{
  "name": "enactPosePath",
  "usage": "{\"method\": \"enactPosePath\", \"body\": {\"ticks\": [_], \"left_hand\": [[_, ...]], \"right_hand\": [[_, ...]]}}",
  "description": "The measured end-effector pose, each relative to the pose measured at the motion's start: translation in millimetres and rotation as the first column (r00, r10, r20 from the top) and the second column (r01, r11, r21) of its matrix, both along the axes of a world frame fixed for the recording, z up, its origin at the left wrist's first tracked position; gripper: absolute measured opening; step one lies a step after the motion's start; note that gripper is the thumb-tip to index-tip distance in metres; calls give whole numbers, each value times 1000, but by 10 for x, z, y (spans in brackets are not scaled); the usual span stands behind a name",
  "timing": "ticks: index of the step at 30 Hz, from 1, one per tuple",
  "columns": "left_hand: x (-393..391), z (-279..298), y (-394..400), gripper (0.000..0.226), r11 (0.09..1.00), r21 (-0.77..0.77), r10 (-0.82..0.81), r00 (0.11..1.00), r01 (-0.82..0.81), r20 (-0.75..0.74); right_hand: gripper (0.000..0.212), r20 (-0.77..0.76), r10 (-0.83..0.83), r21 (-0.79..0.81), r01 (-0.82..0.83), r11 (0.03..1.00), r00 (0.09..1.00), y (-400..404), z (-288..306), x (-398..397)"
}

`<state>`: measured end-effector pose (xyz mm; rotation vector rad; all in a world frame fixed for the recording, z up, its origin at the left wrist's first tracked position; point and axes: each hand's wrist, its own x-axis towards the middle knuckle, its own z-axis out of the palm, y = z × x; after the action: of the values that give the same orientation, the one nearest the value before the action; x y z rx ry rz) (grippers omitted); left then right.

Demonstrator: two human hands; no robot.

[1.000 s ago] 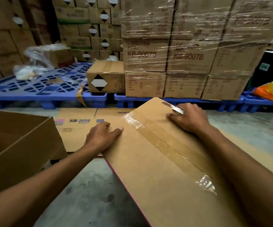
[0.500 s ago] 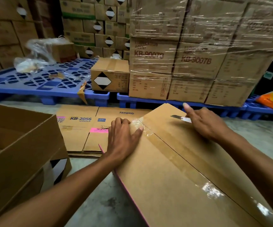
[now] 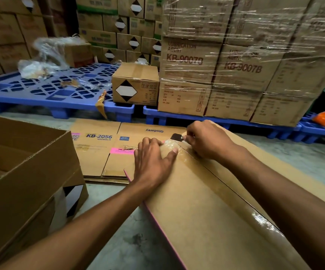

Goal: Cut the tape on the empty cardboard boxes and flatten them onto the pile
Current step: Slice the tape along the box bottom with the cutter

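Box: the taped cardboard box (image 3: 206,217) lies in front of you, its far end over the flattened pile (image 3: 103,152) on the floor.
Left hand (image 3: 153,160): your fingers are spread flat, pressing the box beside the tape (image 3: 212,176).
Right hand (image 3: 206,141): your fingers are clenched around a small blade (image 3: 176,137) at the tape's far end.
Open box (image 3: 21,172): at your left.

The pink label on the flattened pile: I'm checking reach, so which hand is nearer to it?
Left. The left hand lies flat on the taped box, beside the pink label. The right hand holds a blade farther right.
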<state>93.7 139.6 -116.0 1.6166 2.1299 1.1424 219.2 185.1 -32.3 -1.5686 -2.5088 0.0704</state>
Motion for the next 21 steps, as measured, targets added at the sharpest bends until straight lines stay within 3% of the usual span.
{"method": "enactPosePath", "body": {"ticks": [11, 16, 21], "left_hand": [[6, 1, 15, 49, 1000, 2, 8, 1000, -8, -7], [8, 4, 25, 48, 1000, -8, 14, 1000, -13, 2], [9, 18, 22, 46, 1000, -12, 8, 999, -8, 36]], "right_hand": [[15, -7, -63, -24, 63, 998, 998, 16, -34, -110], [9, 123, -41, 14, 40, 999, 992, -8, 69, -209], [5, 189, -47, -92, 65, 994, 981, -44, 274, -392]]}}
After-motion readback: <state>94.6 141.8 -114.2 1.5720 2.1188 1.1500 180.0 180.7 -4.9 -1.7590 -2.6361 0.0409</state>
